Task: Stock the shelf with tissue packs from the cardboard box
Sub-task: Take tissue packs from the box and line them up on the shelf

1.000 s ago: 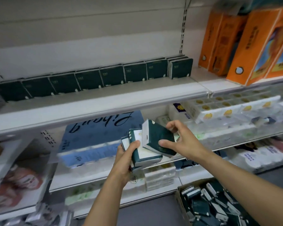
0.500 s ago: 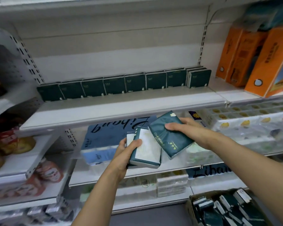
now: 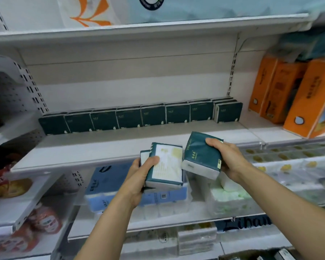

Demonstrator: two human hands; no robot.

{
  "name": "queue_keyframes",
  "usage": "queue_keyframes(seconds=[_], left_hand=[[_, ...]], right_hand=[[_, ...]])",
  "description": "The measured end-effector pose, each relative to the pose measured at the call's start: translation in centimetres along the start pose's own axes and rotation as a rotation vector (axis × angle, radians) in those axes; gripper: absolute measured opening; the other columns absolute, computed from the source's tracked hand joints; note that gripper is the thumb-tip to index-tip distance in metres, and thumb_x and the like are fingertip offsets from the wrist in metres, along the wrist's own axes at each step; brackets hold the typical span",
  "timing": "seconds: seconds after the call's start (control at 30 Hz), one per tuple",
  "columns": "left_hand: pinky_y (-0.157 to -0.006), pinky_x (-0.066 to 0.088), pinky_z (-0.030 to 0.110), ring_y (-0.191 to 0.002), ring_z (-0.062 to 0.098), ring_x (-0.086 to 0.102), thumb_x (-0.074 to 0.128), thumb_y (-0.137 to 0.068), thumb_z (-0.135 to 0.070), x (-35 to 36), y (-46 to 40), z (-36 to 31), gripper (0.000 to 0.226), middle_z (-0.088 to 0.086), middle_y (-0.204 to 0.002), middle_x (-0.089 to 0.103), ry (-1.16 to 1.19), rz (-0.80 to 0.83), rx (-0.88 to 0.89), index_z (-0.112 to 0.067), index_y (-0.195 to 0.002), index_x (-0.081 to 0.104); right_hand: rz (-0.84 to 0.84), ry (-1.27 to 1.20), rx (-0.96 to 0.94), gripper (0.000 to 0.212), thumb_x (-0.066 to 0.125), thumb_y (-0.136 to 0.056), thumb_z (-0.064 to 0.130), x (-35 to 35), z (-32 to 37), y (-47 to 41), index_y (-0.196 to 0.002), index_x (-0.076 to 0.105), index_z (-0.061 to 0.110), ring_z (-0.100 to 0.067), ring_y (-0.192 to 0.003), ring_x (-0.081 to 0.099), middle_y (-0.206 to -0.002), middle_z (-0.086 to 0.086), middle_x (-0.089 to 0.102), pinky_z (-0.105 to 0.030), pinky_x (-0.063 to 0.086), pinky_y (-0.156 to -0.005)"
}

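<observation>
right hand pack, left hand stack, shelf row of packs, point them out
right hand pack (image 3: 199,156), head view, green front face
left hand stack (image 3: 167,166), head view, pale top face
shelf row (image 3: 129,118), head view, middle pack's front

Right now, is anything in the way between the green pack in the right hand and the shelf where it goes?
Nothing visible blocks it. The right hand grips one green pack just in front of the shelf, whose front strip is bare. The row of green packs stands only along the back.
</observation>
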State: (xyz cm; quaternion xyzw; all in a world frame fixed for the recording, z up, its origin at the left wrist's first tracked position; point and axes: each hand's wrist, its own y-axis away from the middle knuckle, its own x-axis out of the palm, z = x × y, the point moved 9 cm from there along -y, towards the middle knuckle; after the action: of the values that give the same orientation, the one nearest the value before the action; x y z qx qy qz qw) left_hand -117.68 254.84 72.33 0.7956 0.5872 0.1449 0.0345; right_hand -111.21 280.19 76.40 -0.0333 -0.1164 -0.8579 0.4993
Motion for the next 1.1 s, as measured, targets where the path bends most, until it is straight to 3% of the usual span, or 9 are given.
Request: queue_keyframes(seconds=[0.2, 0.3, 0.4, 0.5, 0.6, 0.7, 0.8, 0.9, 1.1], left_hand=[[-0.065, 0.054, 0.032, -0.088, 0.022, 0.071, 0.072, -0.086, -0.038, 1.5, -4.6, -2.8, 0.053, 0.003, -0.106, 0.076, 0.033, -0.071, 0.032, -0.021, -0.132, 0.052], [-0.064, 0.054, 0.033, -0.089, 0.023, 0.071, 0.071, -0.087, -0.038, 1.8, -6.8, -4.0, 0.054, 0.005, -0.106, 0.075, 0.050, -0.117, 0.050, -0.019, -0.133, 0.051], [-0.068, 0.054, 0.036, -0.091, 0.024, 0.072, 0.072, -0.086, -0.038, 2.5, -9.0, -4.8, 0.054, 0.005, -0.106, 0.076, 0.068, -0.139, 0.065, -0.019, -0.132, 0.051], [-0.071, 0.055, 0.037, -0.095, 0.025, 0.071, 0.072, -0.087, -0.037, 3.5, -11.1, -5.4, 0.055, 0.005, -0.108, 0.075, 0.068, -0.146, 0.079, -0.019, -0.134, 0.049], [-0.069, 0.056, 0.035, -0.094, 0.025, 0.070, 0.072, -0.087, -0.036, 4.8, -13.1, -5.7, 0.056, 0.006, -0.109, 0.073, 0.064, -0.155, 0.075, -0.020, -0.135, 0.047], [-0.079, 0.058, 0.041, -0.100, 0.027, 0.070, 0.074, -0.085, -0.038, 5.6, -14.7, -5.7, 0.060, 0.007, -0.112, 0.073, 0.066, -0.170, 0.080, -0.019, -0.136, 0.047], [-0.087, 0.058, 0.045, -0.104, 0.029, 0.069, 0.075, -0.083, -0.039, 6.1, -15.9, -5.4, 0.062, 0.008, -0.113, 0.072, 0.067, -0.190, 0.071, -0.017, -0.134, 0.048], [-0.080, 0.057, 0.041, -0.102, 0.027, 0.069, 0.074, -0.085, -0.037, 6.1, -16.5, -5.4, 0.060, 0.008, -0.113, 0.072, 0.075, -0.205, 0.072, -0.015, -0.134, 0.048], [-0.073, 0.056, 0.037, -0.099, 0.027, 0.070, 0.074, -0.085, -0.037, 5.7, -17.3, -5.7, 0.058, 0.009, -0.110, 0.074, 0.066, -0.207, 0.077, -0.016, -0.134, 0.052]], right_hand=[[-0.034, -0.172, -0.014, 0.011, 0.066, -0.088, 0.014, -1.7, 2.8, -6.3, -0.097, 0.061, 0.010, -0.022, -0.079, 0.065, -0.091, -0.009, 0.067, -0.037, 0.056, -0.061], [-0.012, -0.135, -0.024, 0.027, 0.066, -0.086, 0.005, -2.7, 3.3, -10.0, -0.112, 0.058, 0.007, -0.025, -0.089, 0.067, -0.104, -0.014, 0.068, -0.039, 0.059, -0.062], [-0.079, 0.146, -0.070, 0.036, 0.072, -0.081, 0.003, -4.2, 3.7, -13.5, -0.112, 0.057, 0.011, -0.020, -0.087, 0.065, -0.108, -0.012, 0.068, -0.032, 0.053, -0.073], [-0.031, 0.329, -0.085, 0.044, 0.076, -0.077, 0.000, -4.4, 3.9, -15.9, -0.111, 0.051, 0.013, -0.020, -0.091, 0.064, -0.109, -0.010, 0.066, -0.035, 0.051, -0.083], [0.030, 0.501, -0.143, 0.058, 0.080, -0.075, 0.002, -4.2, 4.8, -17.5, -0.120, 0.047, 0.017, -0.022, -0.099, 0.062, -0.112, -0.005, 0.064, -0.029, 0.049, -0.080], [0.097, 0.640, -0.268, 0.071, 0.083, -0.074, 0.011, -3.5, 6.1, -18.7, -0.131, 0.044, 0.025, -0.019, -0.101, 0.060, -0.115, 0.002, 0.057, -0.023, 0.048, -0.080], [0.187, 0.780, -0.374, 0.066, 0.084, -0.072, 0.020, -2.4, 7.0, -19.8, -0.127, 0.050, 0.033, -0.012, -0.099, 0.061, -0.113, 0.008, 0.058, -0.026, 0.052, -0.087], [0.209, 1.089, -0.537, 0.055, 0.083, -0.072, 0.029, -1.1, 8.0, -20.2, -0.120, 0.058, 0.031, -0.016, -0.103, 0.060, -0.112, 0.008, 0.062, -0.036, 0.052, -0.094], [0.151, 1.585, -0.822, 0.055, 0.071, -0.084, 0.042, 1.1, 9.1, -21.3, -0.132, 0.047, 0.033, -0.018, -0.122, 0.044, -0.126, 0.008, 0.055, -0.037, 0.029, -0.101]])
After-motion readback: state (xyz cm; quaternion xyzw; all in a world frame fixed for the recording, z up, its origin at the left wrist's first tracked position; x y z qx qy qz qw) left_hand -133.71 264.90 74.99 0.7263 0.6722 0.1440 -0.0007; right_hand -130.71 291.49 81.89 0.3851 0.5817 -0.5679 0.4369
